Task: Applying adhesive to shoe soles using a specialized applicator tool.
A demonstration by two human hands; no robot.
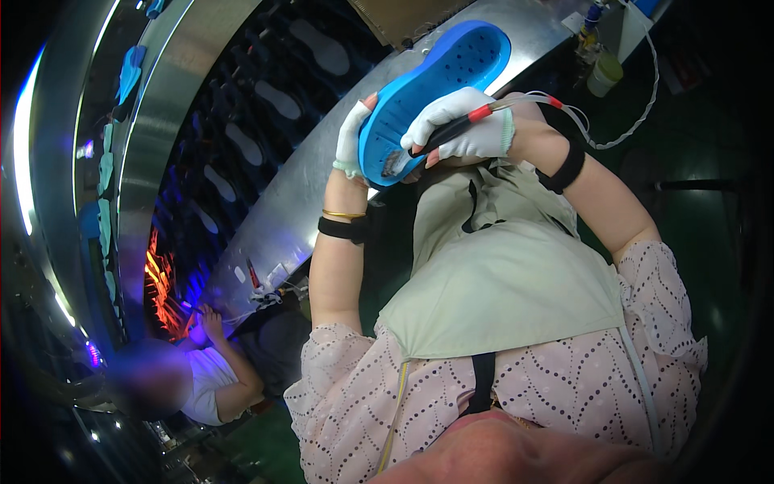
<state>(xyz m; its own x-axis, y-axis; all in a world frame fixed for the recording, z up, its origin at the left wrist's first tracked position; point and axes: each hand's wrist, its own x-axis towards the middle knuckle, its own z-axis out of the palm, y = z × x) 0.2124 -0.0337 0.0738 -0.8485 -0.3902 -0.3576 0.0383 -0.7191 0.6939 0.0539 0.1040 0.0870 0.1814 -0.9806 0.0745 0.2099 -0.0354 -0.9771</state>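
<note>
A bright blue shoe sole (451,60), hollow and dotted with small holes in its wide end, is tilted up over my lap. My left hand (351,137), in a white fingerless-tip glove, is closed on the left edge of its narrower end. With my right hand (459,109), also gloved, I grip a black pen-like applicator brush (451,131) with red bands. Its tip points down into that narrower end, where a whitish patch (395,164) shows. Whether the patch is bristles or a wet coating, I cannot tell. Part of the sole's right rim is hidden behind my right hand.
Thin tubing (641,121) loops from the brush to a stand at upper right. A metal counter edge (282,189) runs diagonally beyond my hands, beside a dark rack of grey soles (278,99). At lower left another person (218,379) works at the same line. Cardboard (395,16) lies at the top.
</note>
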